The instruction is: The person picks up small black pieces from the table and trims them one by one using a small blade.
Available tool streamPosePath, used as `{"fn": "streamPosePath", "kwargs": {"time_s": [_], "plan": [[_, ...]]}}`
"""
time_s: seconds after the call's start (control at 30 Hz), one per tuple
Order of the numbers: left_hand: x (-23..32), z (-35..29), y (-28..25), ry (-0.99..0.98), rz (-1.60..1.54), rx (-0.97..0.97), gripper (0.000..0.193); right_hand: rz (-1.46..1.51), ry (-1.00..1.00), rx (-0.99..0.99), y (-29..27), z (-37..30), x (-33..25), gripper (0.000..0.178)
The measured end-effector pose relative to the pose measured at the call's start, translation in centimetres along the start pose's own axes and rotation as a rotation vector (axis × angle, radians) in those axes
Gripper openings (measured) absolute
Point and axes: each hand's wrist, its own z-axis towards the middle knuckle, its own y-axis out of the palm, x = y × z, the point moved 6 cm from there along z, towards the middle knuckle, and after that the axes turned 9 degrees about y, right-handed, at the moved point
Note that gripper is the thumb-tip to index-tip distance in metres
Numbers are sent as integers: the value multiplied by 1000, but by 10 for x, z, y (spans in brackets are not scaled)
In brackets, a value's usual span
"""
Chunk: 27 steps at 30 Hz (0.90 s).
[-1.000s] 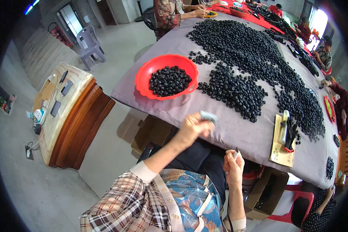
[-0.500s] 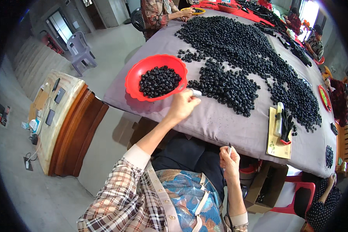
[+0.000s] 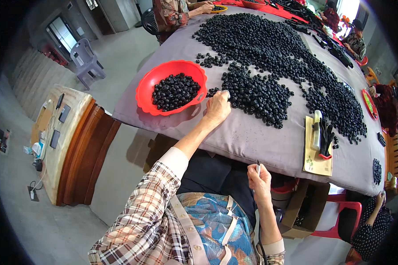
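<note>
My left hand (image 3: pixel 218 107) reaches onto the grey-covered table, at the near left edge of a pile of small black round pieces (image 3: pixel 257 98). Its fingers are curled together, a white covering on one fingertip; whatever lies beneath them is hidden. A red scalloped bowl (image 3: pixel 146 90) stands just left of that hand, with more black round pieces (image 3: pixel 176 92) inside. In front of the table edge, my right hand (image 3: pixel 260 181) is closed around a slim pen-like tool (image 3: pixel 258 165), its dark point facing up. A dark cord runs beside the right wrist.
A yellow card or pad (image 3: pixel 317 165) lies right of the pile, bearing a clear tube (image 3: pixel 316 132) and black strips. Below the table edge is an open cardboard box (image 3: pixel 306 207). Co-workers sit around the table. A wooden stand (image 3: pixel 77 145) and grey chair (image 3: pixel 86 62) are at left.
My left hand has moved from beside the bowl's rim to the edge of the black pile, its fingers turned downward. The right hand keeps its grip on the tool. The view has shifted slightly.
</note>
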Motion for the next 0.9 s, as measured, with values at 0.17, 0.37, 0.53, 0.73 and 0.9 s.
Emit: {"fn": "streamPosePath", "kwargs": {"time_s": [0.17, 0.37, 0.53, 0.73, 0.9], "plan": [[2, -5, -5, 91, -8, 17, 19, -5, -10, 8, 0, -2, -3, 9], [6, -12, -13, 141, -188, -51, 12, -25, -8, 5, 0, -1, -2, 9], [7, -21, -15, 16, -327, -70, 15, -45, -9, 25, -1, -2, -3, 10], [-2, -26, -9, 95, -260, -156, 19, -42, -7, 4, 0, -2, -4, 9], [2, -35, -3, -46, -542, -195, 19, -39, -13, 8, -2, -3, -6, 10]]}}
